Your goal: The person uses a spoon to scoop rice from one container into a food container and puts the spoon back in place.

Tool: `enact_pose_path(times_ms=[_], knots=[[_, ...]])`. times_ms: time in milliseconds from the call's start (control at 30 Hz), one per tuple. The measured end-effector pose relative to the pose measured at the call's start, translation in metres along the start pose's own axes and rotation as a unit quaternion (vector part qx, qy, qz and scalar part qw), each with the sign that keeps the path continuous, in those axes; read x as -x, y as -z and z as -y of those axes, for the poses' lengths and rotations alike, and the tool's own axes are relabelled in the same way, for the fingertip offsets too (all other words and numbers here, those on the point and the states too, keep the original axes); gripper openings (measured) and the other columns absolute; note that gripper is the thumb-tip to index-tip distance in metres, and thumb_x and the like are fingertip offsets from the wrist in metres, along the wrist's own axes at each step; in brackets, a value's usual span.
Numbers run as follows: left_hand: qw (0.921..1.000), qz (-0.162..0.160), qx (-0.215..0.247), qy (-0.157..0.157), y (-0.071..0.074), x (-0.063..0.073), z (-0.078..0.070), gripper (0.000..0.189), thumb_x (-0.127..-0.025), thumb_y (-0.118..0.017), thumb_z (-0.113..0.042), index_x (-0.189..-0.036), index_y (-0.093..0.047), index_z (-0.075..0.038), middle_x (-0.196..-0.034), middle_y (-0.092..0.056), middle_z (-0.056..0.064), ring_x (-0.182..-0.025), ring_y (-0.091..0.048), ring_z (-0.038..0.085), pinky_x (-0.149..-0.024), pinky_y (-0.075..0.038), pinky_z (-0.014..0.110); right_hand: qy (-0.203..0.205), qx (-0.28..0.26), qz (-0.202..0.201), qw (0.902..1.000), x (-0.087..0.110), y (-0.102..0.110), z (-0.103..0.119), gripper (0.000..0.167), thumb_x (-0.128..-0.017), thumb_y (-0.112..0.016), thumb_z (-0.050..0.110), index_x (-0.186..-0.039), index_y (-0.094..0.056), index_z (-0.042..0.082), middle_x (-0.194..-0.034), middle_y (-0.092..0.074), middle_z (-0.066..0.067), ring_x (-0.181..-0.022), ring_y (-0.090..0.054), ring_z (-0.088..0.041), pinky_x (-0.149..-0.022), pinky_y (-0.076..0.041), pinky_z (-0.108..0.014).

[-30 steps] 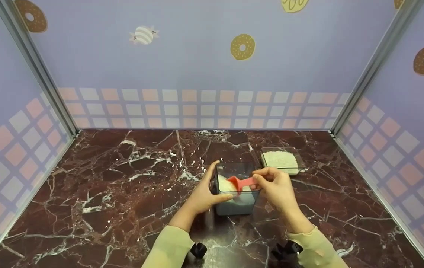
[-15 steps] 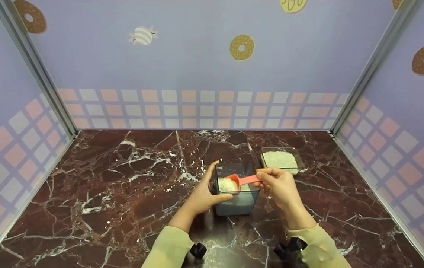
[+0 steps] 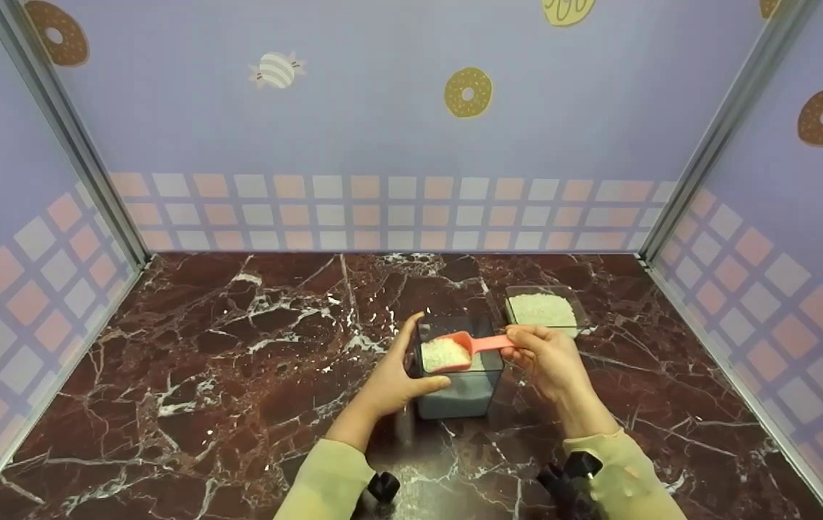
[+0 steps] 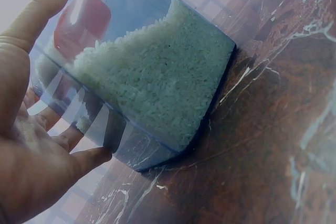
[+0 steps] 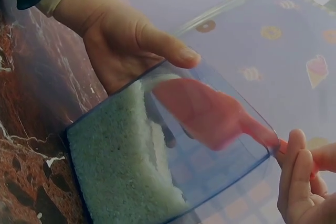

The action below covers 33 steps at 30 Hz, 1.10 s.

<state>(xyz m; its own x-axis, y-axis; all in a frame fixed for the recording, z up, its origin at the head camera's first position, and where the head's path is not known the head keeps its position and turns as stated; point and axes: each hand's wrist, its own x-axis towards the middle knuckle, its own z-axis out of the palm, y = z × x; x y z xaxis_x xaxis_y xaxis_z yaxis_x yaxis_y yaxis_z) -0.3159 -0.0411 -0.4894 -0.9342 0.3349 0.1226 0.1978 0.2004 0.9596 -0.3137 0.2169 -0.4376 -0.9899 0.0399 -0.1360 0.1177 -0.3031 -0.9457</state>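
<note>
My left hand (image 3: 391,383) grips a clear, bluish square container (image 3: 455,404) by its left side, thumb over the near wall. In the left wrist view, white rice (image 4: 152,77) slopes up against the container's walls. My right hand (image 3: 550,361) pinches the handle of a pink-red scoop (image 3: 489,342), which reaches in over the container's right rim. A heap of rice (image 3: 444,354) fills the scoop's bowl. Through the wall in the right wrist view, the scoop (image 5: 202,111) hangs above the rice (image 5: 110,161), apart from most of it.
A shallow clear box (image 3: 579,307) full of white rice stands behind my right hand. Stray grains dot the dark red marble tabletop (image 3: 238,404), mostly left of the container. Patterned panels (image 3: 382,108) enclose the back and both sides.
The scoop has come up out of the rice with a full load, levelled, and its handle has shifted slightly right with my right hand. My left hand and the container stay put.
</note>
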Motion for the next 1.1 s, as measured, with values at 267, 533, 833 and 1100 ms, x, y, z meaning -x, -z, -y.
enact_pose_path(times_ms=[267,533,833,1100], knots=[[0.9999,-0.002,0.008,-0.011,0.000,0.000,0.000,0.111,-0.078,-0.090,-0.029,-0.164,-0.020,-0.031,-0.168,-0.028,0.018,-0.144,-0.042,0.043,-0.119,-0.033,0.064,-0.019,-0.011,0.005,0.9997,-0.007,0.009,-0.002,0.024,-0.101,-0.054,-0.005,-0.087,-0.071,0.006,-0.071,-0.070,-0.001,-0.055,-0.067,-0.003,-0.055,-0.053,-0.009],[0.9998,0.003,0.015,-0.012,0.000,0.000,-0.001,0.110,-0.078,-0.089,-0.029,-0.164,-0.020,-0.031,-0.169,-0.023,0.020,-0.147,-0.038,0.044,-0.121,-0.030,0.064,-0.048,-0.043,0.028,0.9975,-0.013,0.017,-0.002,0.033,-0.103,-0.051,-0.001,-0.080,-0.073,0.010,-0.065,-0.072,0.001,-0.054,-0.067,-0.001,-0.052,-0.051,-0.008],[1.0000,0.007,-0.001,0.000,0.001,0.002,-0.002,0.109,-0.080,-0.088,-0.033,-0.164,-0.018,-0.036,-0.173,-0.014,0.016,-0.156,-0.021,0.047,-0.121,-0.025,0.069,-0.109,-0.122,0.057,0.9849,-0.020,0.027,-0.002,0.031,-0.105,-0.048,0.001,-0.085,-0.072,0.005,-0.068,-0.071,-0.003,-0.055,-0.066,-0.003,-0.052,-0.051,-0.008],[0.9999,0.009,0.001,0.007,0.000,0.003,-0.003,0.109,-0.081,-0.087,-0.032,-0.164,-0.017,-0.039,-0.174,-0.011,0.013,-0.157,-0.018,0.045,-0.122,-0.025,0.068,-0.161,-0.211,0.096,0.9593,-0.022,0.034,0.003,0.025,-0.107,-0.045,0.002,-0.095,-0.067,0.000,-0.079,-0.072,-0.010,-0.058,-0.066,-0.008,-0.054,-0.053,-0.010]])
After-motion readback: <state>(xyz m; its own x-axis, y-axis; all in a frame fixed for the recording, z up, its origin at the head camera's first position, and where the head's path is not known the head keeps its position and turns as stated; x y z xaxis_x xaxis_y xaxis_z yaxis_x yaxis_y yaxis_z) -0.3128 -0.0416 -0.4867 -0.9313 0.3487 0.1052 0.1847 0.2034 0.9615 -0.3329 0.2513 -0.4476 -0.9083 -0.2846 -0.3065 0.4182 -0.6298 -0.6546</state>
